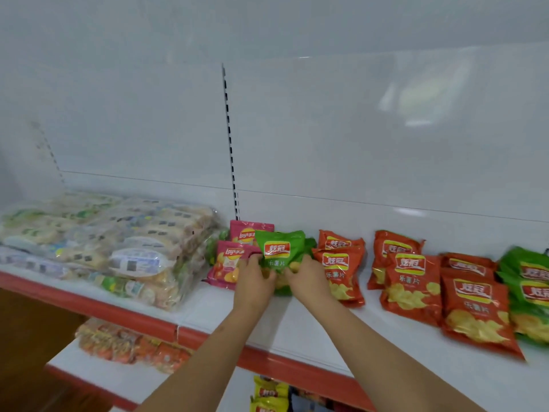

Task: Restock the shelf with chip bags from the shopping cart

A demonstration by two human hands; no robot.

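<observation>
On the white shelf (312, 328) with its red front edge, a green chip bag (280, 251) is held upright by both hands — the left hand (252, 279) grips its lower left side, the right hand (307, 279) its lower right, fingers of each curled into the crinkled foil. The bag's lower edge is hidden behind the hands, so whether it rests on the shelf cannot be told. Just to its left, two pink Lay's bags (234, 260) are stood one behind the other, the front one touched by the left hand's fingers. To its right, orange chip bags (341, 269) are laid in overlapping rows, and more orange bags (416, 289) lie farther along — green bags (528, 289) are seen at the far right edge. Clear-wrapped snack packs (118, 245) are piled at the shelf's left end. On the lower shelf (98, 373), orange packets (133, 346) are stacked, and yellow bags (269, 394) are visible below the arms.
</observation>
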